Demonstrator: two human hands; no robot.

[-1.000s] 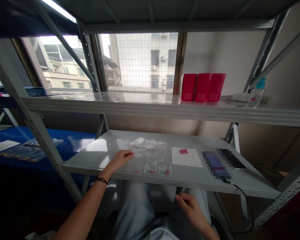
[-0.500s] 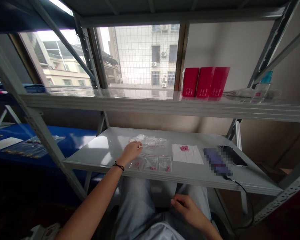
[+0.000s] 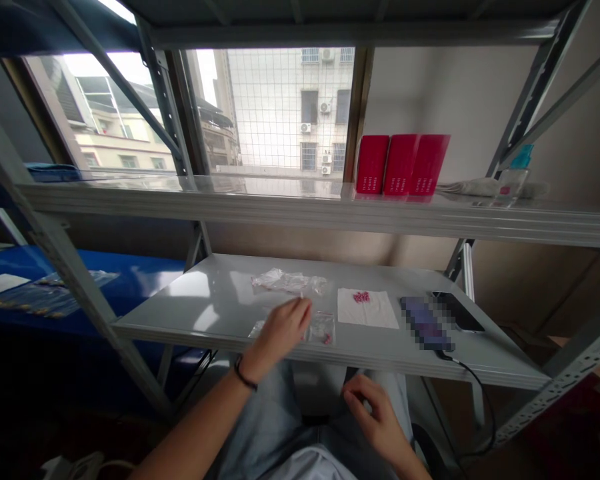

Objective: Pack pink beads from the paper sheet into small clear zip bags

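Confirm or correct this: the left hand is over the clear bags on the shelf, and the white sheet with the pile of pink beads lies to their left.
The side is wrong: the head view shows the white sheet with the pile of pink beads to the right of the clear bags.

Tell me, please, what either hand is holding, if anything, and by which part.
It cannot be told: the left hand, over the bags, and the curled right hand hide any hold.
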